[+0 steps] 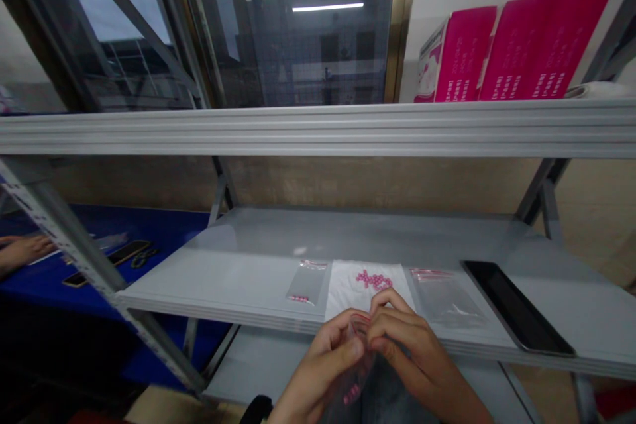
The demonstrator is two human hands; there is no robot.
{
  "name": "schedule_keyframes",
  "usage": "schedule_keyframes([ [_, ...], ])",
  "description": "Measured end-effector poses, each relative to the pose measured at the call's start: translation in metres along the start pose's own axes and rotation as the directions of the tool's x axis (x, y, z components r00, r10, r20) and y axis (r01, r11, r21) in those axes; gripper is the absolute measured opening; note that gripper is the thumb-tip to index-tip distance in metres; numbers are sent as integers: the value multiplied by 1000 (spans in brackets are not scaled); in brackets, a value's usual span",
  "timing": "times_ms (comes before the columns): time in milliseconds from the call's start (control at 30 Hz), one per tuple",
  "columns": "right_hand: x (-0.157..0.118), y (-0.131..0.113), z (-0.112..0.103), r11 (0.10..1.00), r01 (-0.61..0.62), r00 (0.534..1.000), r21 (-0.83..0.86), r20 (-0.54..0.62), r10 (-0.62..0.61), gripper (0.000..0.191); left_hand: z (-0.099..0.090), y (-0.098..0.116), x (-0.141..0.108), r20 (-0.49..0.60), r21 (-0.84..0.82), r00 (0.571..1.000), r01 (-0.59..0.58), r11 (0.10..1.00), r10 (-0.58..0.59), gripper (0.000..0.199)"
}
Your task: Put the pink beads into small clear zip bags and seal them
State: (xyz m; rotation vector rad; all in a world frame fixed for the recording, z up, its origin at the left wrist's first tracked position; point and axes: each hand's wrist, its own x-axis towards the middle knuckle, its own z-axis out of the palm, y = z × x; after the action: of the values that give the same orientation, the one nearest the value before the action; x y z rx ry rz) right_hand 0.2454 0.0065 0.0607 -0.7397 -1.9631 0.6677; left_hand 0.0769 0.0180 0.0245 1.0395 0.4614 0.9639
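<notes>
Left hand (318, 352) and right hand (410, 344) are both closed in a pinch on the top of a clear zip bag (358, 371), red zip strip at the fingers. Can't tell if the seal is shut. A few pink beads (350, 394) sit in the bag's bottom corner.

Done, going by the layout: that bag is loaded, and a second clear bag (307, 283) lies flat on the shelf with a short row of pink beads (299, 299) at its lower end.
Remaining: a loose pile of pink beads (373, 280) on a white sheet (348, 293), and a third clear bag (444, 298), apparently empty, just right of the sheet.

Black tablet (517, 308) lies further right on the same grey metal shelf (238, 278).

Further off, lower left: blue-covered table (149, 222), with a co-worker's hand (24, 250) on it. Above: upper shelf (318, 132) with magenta cartons (541, 46), and a window (293, 26) behind.
</notes>
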Motion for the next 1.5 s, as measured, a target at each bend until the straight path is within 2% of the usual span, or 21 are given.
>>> schedule_keyframes([
  [100,-2,4,3,1000,25,998,-3,-64,-25,31,-5,7,2,-33,110,999,-28,994,32,51],
  [200,-6,9,5,1000,6,964,-11,-265,-9,24,-17,26,9,-54,373,990,-99,923,129,50],
  [267,-6,15,7,998,-57,912,2,-407,53,23,-30,41,19,-31,634,976,-148,759,216,44],
  [333,-4,25,11,993,-121,891,-1,-440,108,22,-44,55,36,64,878,956,-191,439,287,39],
  [367,-2,32,14,989,-147,898,-24,-422,124,21,-51,61,46,98,908,954,-201,367,282,39],
  [467,4,55,25,962,-189,940,-197,-319,119,21,-70,72,82,217,934,958,-259,247,185,38],
  [567,11,75,35,873,-213,964,-439,-240,115,25,-80,75,114,321,938,946,-325,123,52,38],
  [633,14,84,39,803,-231,967,-549,-223,125,27,-82,75,128,360,933,933,-358,41,-30,39],
  [733,18,90,43,755,-260,960,-602,-241,139,30,-83,74,138,384,918,915,-393,-57,-127,43],
  [933,19,95,44,747,-285,953,-601,-259,156,29,-83,75,143,379,895,901,-415,-164,-211,50],
  [1200,19,94,44,758,-304,948,-577,-264,179,27,-79,76,142,358,884,903,-409,-224,-238,51],
  [1367,20,93,45,780,-298,945,-550,-287,158,27,-76,78,140,361,894,914,-396,-210,-186,47],
  [1500,17,87,42,816,-298,925,-496,-361,118,27,-74,85,130,363,920,930,-366,-137,-48,44],
])
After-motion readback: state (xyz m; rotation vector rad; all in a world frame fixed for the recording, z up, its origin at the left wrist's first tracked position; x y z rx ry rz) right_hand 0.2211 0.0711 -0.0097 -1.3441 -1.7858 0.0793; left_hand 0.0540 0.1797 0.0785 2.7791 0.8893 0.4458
